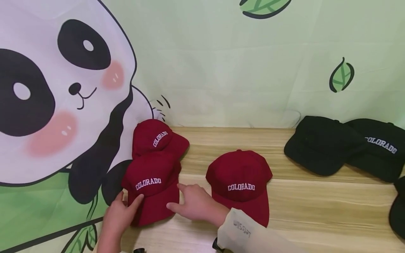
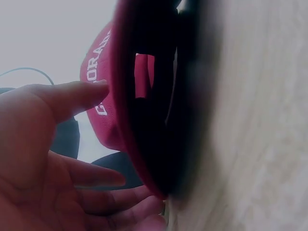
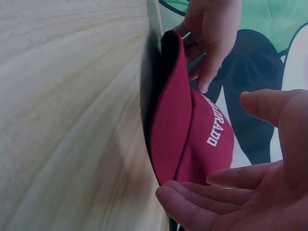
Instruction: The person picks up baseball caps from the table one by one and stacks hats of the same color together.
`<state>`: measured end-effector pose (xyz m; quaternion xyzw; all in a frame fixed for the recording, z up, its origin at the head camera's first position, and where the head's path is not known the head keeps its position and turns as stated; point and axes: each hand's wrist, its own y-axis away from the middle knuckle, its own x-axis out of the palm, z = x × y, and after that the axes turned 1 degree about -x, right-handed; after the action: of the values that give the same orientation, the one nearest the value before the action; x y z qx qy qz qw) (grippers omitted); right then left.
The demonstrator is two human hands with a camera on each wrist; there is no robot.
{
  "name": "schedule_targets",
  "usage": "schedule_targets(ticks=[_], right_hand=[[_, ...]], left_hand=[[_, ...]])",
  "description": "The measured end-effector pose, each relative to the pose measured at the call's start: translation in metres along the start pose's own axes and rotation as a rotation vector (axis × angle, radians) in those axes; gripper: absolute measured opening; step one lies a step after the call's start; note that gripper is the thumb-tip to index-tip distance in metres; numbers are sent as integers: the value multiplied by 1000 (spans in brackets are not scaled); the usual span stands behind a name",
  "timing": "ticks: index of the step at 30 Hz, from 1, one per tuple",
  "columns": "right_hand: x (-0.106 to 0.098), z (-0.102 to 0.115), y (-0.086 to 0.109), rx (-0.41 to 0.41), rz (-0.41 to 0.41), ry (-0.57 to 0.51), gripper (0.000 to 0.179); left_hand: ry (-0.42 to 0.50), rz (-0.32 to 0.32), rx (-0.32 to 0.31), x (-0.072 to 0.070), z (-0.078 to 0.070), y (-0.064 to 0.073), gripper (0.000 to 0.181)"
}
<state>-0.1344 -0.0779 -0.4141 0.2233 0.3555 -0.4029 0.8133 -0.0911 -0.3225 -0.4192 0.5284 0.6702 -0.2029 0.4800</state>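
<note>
A red baseball cap (image 1: 148, 168) lettered COLORADO stands at the left of the table, brim toward me, between my two hands. My left hand (image 1: 118, 212) is at its left side; the thumb touches the crown near the lettering and the extended fingers (image 2: 101, 199) lie along the brim's edge. On the right side, my right hand (image 1: 196, 203) has its fingers (image 3: 207, 192) extended beside the cap, thumb apart from it. Behind stands a second red cap (image 1: 147, 137), partly covered. Another red cap (image 1: 240, 168) sits right of my right hand, its brim partly behind my forearm.
Two black caps (image 1: 321, 146) overlap at the right back of the wooden table (image 1: 300, 203). Part of another black cap (image 1: 399, 211) shows at the right edge. A cloth backdrop (image 1: 221, 77) with a panda and leaves rises behind and along the left.
</note>
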Motion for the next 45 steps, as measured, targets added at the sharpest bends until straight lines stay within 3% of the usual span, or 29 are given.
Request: schedule_targets(ticks=[17, 36, 41, 45], right_hand=[[12, 6, -7, 15, 30, 56, 70], [15, 0, -17, 48, -40, -138, 62], [12, -3, -19, 111, -42, -351, 61], [13, -7, -21, 208, -40, -676, 59]], left_hand=[[50, 7, -10, 4, 1, 2, 98], [121, 4, -24, 2, 2, 5, 95], [202, 14, -51, 0, 5, 2, 98], [342, 10, -81, -1, 10, 2, 97]])
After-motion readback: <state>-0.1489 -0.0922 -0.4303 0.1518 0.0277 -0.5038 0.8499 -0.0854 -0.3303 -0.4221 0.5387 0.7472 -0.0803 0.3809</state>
